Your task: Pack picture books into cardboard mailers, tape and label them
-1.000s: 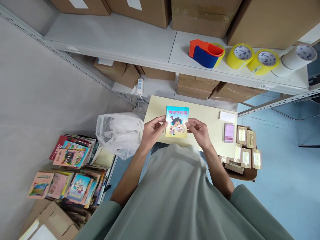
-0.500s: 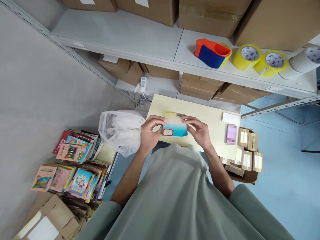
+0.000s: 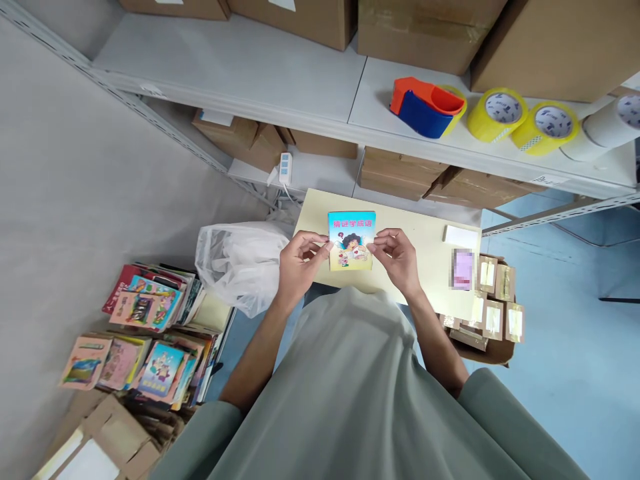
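Observation:
A small book (image 3: pixel 351 241) with a blue and yellow cover, a cartoon figure and pink Chinese lettering is held upright to my view above the cream table (image 3: pixel 415 267). My left hand (image 3: pixel 301 263) pinches its left edge between thumb and fingers. On the opposite edge, my right hand (image 3: pixel 397 259) grips it the same way. The back of the book faces away and is hidden.
Left of the table hangs a white plastic bag (image 3: pixel 240 263), with stacks of books (image 3: pixel 150 300) beyond. A box of small cartons (image 3: pixel 493 317) stands right. Above, the shelf (image 3: pixel 240 73) carries a tape dispenser (image 3: pixel 425 110) and tape rolls (image 3: pixel 497 113).
The book has been turned over: its back with the barcode showed before, and now the illustrated front cover faces me. Both hands stay at its two sides.

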Action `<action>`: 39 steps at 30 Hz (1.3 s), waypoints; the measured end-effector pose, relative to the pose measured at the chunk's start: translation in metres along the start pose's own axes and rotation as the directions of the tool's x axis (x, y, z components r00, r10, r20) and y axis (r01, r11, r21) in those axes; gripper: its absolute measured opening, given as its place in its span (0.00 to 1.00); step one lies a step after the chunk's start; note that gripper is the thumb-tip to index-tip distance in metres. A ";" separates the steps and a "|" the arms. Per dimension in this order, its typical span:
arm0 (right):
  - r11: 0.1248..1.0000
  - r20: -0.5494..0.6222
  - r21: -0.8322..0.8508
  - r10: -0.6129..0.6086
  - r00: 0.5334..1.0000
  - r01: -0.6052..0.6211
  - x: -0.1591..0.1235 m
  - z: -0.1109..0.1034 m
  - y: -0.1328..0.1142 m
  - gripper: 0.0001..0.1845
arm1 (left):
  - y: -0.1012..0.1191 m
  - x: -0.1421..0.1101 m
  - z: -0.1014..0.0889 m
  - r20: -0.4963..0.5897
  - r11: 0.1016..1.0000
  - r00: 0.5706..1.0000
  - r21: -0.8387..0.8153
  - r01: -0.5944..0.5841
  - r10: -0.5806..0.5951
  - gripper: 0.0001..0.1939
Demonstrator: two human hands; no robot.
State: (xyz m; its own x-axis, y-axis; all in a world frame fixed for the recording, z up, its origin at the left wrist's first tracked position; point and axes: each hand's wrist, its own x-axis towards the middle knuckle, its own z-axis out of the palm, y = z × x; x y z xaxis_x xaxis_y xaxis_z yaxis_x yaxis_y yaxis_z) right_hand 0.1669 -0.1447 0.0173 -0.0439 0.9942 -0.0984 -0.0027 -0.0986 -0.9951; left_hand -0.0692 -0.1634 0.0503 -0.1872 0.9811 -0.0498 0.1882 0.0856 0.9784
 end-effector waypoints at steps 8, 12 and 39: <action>1.000 0.046 -0.010 0.027 0.999 -0.026 0.003 -0.006 -0.003 0.21 | -0.001 0.009 -0.005 0.103 0.995 0.995 0.097 0.004 -0.015 0.17; 1.000 0.074 -0.014 -0.002 0.997 0.003 0.006 -0.012 -0.002 0.18 | -0.002 0.014 -0.006 0.147 0.992 0.989 0.122 -0.042 0.024 0.12; 0.968 0.139 0.060 0.234 0.962 -0.244 0.021 -0.015 0.034 0.37 | -0.014 0.008 0.024 0.122 0.975 0.967 0.064 0.215 -0.221 0.30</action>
State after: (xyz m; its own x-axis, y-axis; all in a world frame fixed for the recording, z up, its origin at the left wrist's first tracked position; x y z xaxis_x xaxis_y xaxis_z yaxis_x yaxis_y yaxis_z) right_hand 0.1811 -0.1263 -0.0189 -0.1817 0.9276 -0.3265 -0.0523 -0.3407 -0.9387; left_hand -0.0502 -0.1523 0.0310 -0.1047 0.9515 -0.2894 0.2053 0.3054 0.9298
